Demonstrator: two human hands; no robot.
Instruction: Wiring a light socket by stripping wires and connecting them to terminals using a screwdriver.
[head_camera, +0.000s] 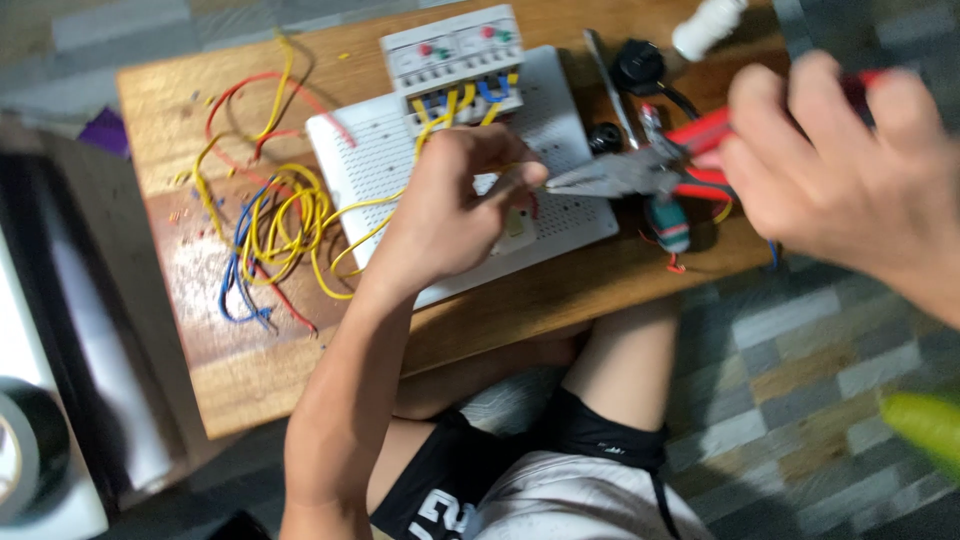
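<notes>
My left hand (455, 205) hovers over a white perforated board (560, 120), its fingers pinched on a yellow wire (365, 205) near the board's middle. My right hand (840, 175) grips red-handled long-nose pliers (640, 170), whose metal tips point left and nearly touch my left fingertips. At the board's far edge sits a white switch block (455, 55) with red and green buttons, and yellow and blue wires run into its lower side.
The board lies on a low wooden table (250, 370). A tangle of yellow, red and blue wires (265, 230) lies left of it. A screwdriver (668, 222), black knobs (638, 65) and a white plug (708, 25) sit right. Black tape roll (25, 450) at lower left.
</notes>
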